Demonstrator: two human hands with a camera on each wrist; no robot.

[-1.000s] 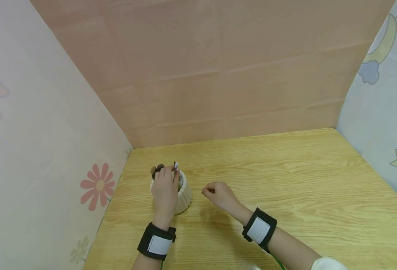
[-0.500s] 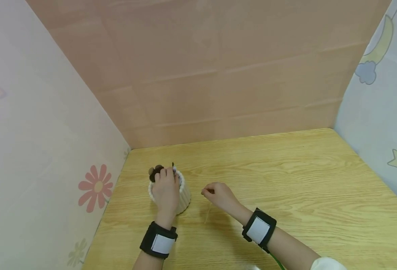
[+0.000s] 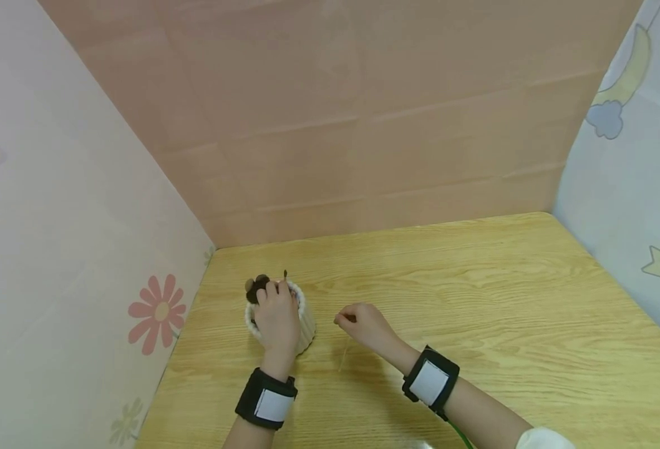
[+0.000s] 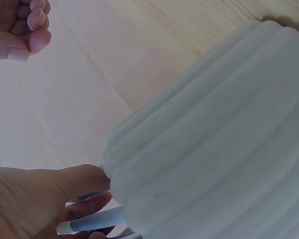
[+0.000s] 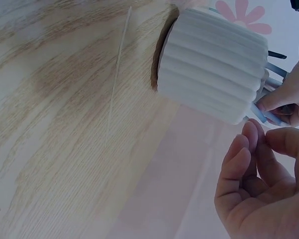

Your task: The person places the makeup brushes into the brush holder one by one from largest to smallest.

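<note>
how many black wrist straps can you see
2: one wrist strap behind the left hand at the white ribbed cup, the other behind the right hand.

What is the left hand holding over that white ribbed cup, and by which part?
The left hand pinches a thin light-blue stick near its upper end, above the cup.

Two bare forearms reach forward, each wrist wrapped in a black band with a white patch. The left hand (image 3: pixel 276 318) is extended ahead, back upward, fingers curled down in a pinch. The right hand (image 3: pixel 363 325) angles leftward, loosely curled, fingertips gathered against the thumb.
</note>
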